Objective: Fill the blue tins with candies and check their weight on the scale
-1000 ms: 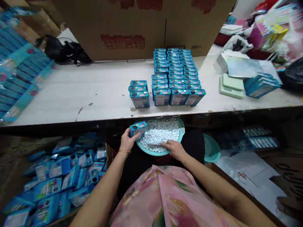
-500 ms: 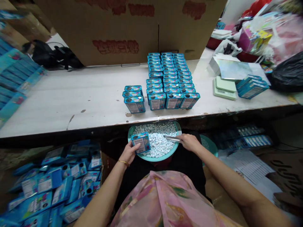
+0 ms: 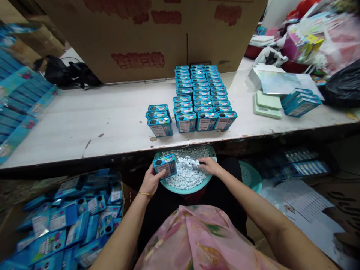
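My left hand (image 3: 151, 181) grips a small blue box (image 3: 166, 167) over the left side of a turquoise basin (image 3: 188, 191). The box's printed top with its dark round spot faces up. White pellets (image 3: 184, 181), like small candies, fill the basin. At the basin's right side, my right hand (image 3: 211, 166) is closed on a metal scoop. A heap of pellets (image 3: 189, 162) lies on the scoop and hides most of its metal. The scoop's end is near the box but apart from it.
Rows of upright blue boxes (image 3: 201, 92) stand on the white table (image 3: 70, 120) before a large cardboard carton (image 3: 191, 33). More boxes lie in a bin (image 3: 47, 228) at lower left. A pale green scale (image 3: 267, 105) sits on the right, and a second basin (image 3: 254, 178) below it.
The scoop has moved left and now carries a heap of pellets, where its bare metal showed before. My left hand has tilted the box so that more of its top shows.
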Demonstrator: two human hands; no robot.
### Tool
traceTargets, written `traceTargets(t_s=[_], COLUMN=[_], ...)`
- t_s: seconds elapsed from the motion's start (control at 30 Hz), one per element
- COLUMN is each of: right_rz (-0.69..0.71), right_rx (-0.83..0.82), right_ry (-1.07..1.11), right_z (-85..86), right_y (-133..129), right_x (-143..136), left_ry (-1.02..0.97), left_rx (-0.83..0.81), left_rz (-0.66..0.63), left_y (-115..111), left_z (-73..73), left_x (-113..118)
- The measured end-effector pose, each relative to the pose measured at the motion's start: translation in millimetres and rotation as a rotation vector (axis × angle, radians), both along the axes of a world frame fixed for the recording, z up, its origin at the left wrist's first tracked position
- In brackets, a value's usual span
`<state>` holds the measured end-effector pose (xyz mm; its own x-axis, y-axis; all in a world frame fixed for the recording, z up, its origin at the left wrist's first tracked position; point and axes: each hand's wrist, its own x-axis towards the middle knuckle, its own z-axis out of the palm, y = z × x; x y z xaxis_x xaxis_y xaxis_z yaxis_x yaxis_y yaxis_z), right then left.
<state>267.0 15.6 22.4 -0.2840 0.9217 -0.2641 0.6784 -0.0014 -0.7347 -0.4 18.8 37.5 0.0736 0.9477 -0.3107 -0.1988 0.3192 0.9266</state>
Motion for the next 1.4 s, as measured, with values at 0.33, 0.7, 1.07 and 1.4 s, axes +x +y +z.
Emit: traceTargets(t_s=[0.33,0.7,1.07,1.4], right_rz=[0.248,0.423,0.241,0.120], right_rx=[0.101,0.198,0.155,0.043], right_ry=[-0.104,-0.745,-0.572,-0.619], right_z=[102.1,164.5,116.7,5.5], right_y=[18.0,20.6,0.1,-10.1], right_x=[-3.6,-60.9,18.6,-7.3], left_ry=[0.490,0.630,0.502,0.050], left_rx=[0.317,0.374,0.309,-0.003], left_rz=[-0.162,-0.257,-0.257,-0.128], left_y=[8.5,10.0,12.3,11.0], left_z=[-2.8,-4.8,-14.6,-28.9], left_x=[8.2,13.5,-0.7,8.7])
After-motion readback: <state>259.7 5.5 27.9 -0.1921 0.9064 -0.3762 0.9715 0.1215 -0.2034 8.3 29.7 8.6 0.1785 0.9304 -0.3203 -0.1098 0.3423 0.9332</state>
